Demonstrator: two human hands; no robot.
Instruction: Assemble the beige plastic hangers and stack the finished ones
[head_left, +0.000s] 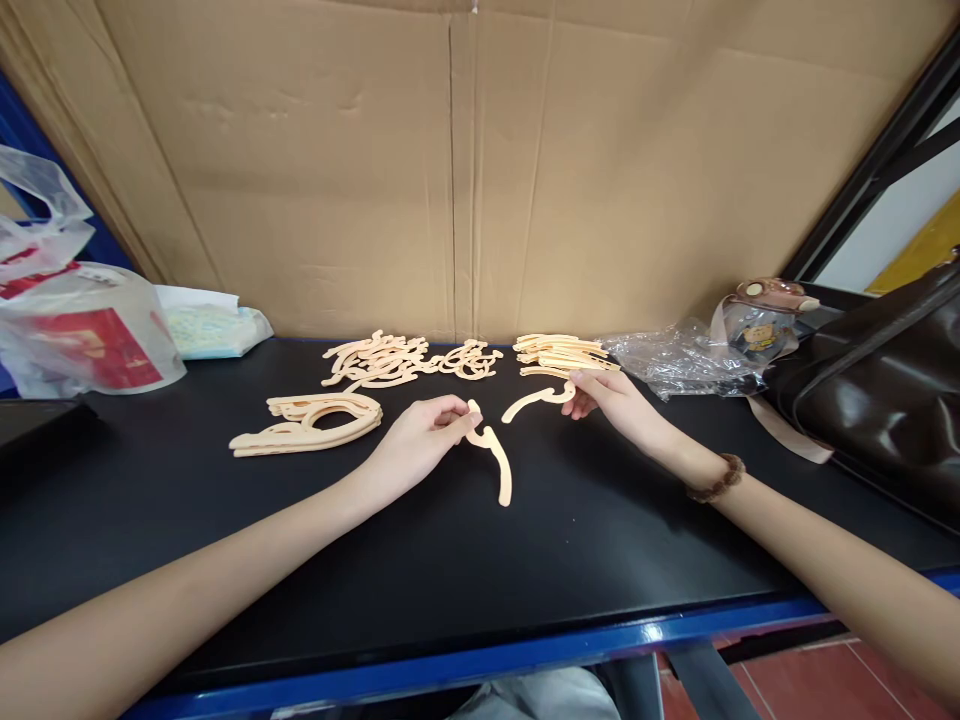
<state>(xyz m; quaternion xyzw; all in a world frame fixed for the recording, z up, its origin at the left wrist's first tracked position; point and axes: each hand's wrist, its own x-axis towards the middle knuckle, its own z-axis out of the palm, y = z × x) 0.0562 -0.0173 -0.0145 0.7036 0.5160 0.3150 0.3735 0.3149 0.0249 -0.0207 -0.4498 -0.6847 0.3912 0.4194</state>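
Left hand (427,432) fingers pinch a hooked, curved wooden piece (504,475); right hand (619,405) fingers pinch a similar hooked piece (529,402). The two are apart, not joined. Looks done: stack of flat hanger-like shapes (266,441), left of the left fingers. Still loose: tangle of hooked parts (386,378) beyond the left fingers, pile of slim strips (562,350) just beyond the right. All pale, matte, round-edged; desk (480,580) smooth black.

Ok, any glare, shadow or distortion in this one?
Head view: glare on the blue table edge and crumpled plastic; head view: soft shadow on the cardboard, upper right; head view: wide-angle stretching toward the corners; head view: the pale piece in the left hand looks sharp.
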